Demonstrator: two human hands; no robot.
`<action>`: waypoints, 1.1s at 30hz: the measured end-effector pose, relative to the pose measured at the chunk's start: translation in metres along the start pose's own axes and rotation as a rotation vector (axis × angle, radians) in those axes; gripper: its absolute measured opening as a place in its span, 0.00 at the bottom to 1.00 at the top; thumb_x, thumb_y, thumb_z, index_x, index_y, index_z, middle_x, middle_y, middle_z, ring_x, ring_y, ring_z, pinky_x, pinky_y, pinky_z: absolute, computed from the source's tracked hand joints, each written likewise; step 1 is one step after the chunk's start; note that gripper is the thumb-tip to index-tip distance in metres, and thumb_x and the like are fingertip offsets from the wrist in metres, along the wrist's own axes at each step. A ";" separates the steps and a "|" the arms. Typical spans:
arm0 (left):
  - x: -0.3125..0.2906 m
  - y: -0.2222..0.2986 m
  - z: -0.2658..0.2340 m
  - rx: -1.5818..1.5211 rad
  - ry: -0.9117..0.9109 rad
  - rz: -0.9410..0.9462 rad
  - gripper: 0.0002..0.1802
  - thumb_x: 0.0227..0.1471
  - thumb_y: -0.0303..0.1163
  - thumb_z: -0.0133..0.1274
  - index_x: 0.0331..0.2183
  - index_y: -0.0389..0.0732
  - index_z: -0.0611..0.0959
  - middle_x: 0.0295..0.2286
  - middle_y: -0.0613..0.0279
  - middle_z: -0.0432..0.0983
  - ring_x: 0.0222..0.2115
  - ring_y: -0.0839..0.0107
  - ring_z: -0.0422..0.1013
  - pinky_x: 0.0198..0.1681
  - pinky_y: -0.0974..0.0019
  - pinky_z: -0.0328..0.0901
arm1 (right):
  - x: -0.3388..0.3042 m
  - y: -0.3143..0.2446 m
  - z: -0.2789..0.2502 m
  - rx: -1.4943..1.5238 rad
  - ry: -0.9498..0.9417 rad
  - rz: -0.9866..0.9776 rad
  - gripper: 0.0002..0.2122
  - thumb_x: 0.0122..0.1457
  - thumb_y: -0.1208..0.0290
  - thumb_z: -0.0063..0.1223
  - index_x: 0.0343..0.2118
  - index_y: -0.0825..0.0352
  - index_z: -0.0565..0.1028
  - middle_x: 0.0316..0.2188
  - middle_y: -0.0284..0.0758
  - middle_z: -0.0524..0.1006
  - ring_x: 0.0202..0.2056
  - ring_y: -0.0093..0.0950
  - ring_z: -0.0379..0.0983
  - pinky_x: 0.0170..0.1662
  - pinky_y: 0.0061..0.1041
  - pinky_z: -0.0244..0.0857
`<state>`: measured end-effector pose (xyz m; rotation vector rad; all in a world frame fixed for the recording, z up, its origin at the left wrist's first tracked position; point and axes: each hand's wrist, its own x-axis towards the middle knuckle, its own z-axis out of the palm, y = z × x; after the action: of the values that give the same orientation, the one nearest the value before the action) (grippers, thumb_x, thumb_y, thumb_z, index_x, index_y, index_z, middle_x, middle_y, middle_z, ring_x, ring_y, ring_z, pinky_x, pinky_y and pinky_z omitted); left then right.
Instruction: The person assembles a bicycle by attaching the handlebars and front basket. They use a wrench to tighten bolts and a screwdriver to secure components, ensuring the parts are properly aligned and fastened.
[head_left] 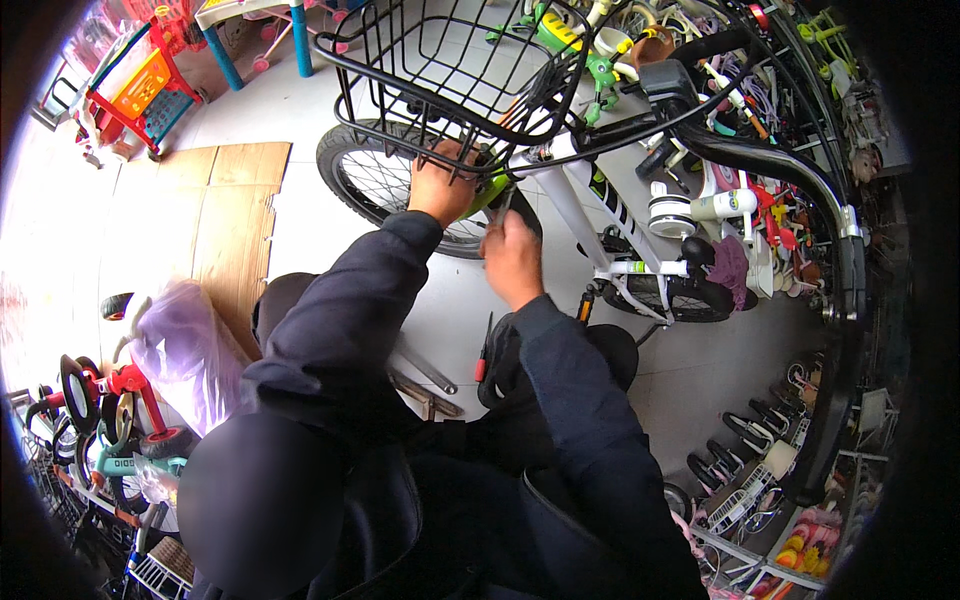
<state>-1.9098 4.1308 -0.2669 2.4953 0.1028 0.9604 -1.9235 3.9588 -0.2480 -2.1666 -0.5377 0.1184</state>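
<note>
A white bicycle (565,205) stands before me, with a black wire basket (440,118) over its front wheel (350,170). My left hand (443,186) reaches under the basket beside the green part (489,193) above the wheel. Its fingers are curled, but basket wires partly hide them and what they grip. Close by on the right, my right hand (513,262) is closed around a slim metal tool (503,205) that points up at the wheel; its exact kind is not clear. On the floor between my legs lie a red-handled screwdriver (483,365) and a long metal wrench (428,366).
A flattened cardboard sheet (235,215) and a purple plastic bag (185,345) are at left, with a red child's bike (135,385) beyond. The black handlebar (770,155) curves over the right side. Toys and bike parts (720,190) crowd the right.
</note>
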 end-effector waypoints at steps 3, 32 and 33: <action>-0.001 0.001 -0.003 0.041 -0.031 -0.023 0.22 0.43 0.23 0.52 0.44 0.44 0.83 0.35 0.53 0.79 0.38 0.52 0.75 0.42 0.52 0.70 | 0.001 -0.007 0.006 -0.027 0.016 -0.023 0.08 0.60 0.71 0.46 0.32 0.71 0.72 0.23 0.51 0.76 0.30 0.53 0.74 0.36 0.48 0.65; -0.004 -0.001 -0.003 -0.011 0.001 0.029 0.18 0.46 0.25 0.51 0.41 0.41 0.83 0.37 0.53 0.79 0.38 0.51 0.74 0.42 0.51 0.69 | -0.006 0.001 0.016 -0.139 0.131 0.005 0.09 0.62 0.71 0.46 0.29 0.72 0.72 0.18 0.44 0.76 0.23 0.44 0.75 0.30 0.42 0.66; -0.005 -0.002 -0.003 -0.019 -0.006 0.034 0.18 0.45 0.25 0.51 0.42 0.41 0.83 0.37 0.53 0.79 0.39 0.51 0.74 0.42 0.51 0.69 | -0.005 0.003 0.017 -0.133 0.124 -0.026 0.09 0.62 0.72 0.46 0.30 0.72 0.72 0.18 0.43 0.76 0.23 0.43 0.75 0.30 0.41 0.66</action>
<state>-1.9155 4.1323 -0.2688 2.4897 0.0488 0.9635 -1.9315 3.9682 -0.2615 -2.2780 -0.5142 -0.0676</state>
